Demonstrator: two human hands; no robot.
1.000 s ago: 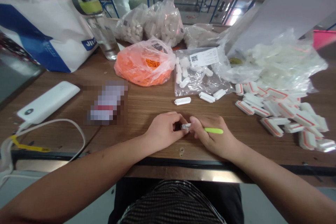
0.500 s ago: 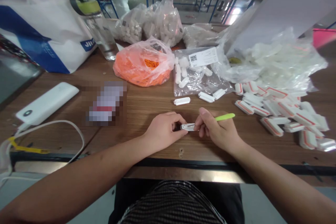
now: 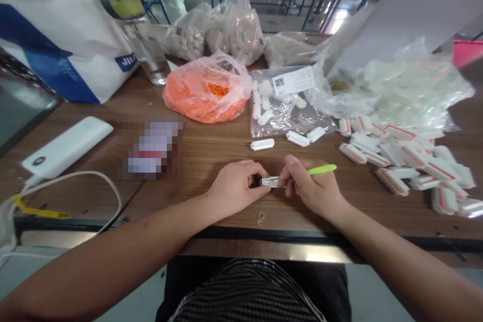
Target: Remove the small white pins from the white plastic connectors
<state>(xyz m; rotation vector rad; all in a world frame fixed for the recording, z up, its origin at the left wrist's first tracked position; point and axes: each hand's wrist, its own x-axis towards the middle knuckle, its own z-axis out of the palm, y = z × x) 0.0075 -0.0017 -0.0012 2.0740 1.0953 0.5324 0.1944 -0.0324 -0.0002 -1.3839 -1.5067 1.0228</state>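
Steadying the white piece (image 3: 268,182) seems the key to doing this step well. It lies low over the table (image 3: 204,151), between the hands, the left hand (image 3: 236,187) pinching one end between thumb and fingers. The right hand's (image 3: 315,186) grip is closed round a green tool (image 3: 323,169), its fingertips at the piece's other end. A thin dark line over the piece may be the tool's tip; the fingers hide too much to be sure. A light, low-angled stroke, with the right fingers braced on the piece, should limit slips; the left thumb is best kept out of the tip's line.

Of the containers, the orange bag (image 3: 184,98) is thin plastic, bulging with small orange strips (image 3: 219,89). Right beside it, the flat bag (image 3: 271,130) holds a few white blocks (image 3: 265,117) and bears a label (image 3: 294,82). Behind, the clear bags (image 3: 243,22) hold many pale bits. At right, the big bag (image 3: 411,83) has whitish contents too blurred to name, near a heap (image 3: 426,161) of white blocks edged in orange. The bottle (image 3: 145,45) stands by the shopping bag (image 3: 41,30), whose contents are hidden.
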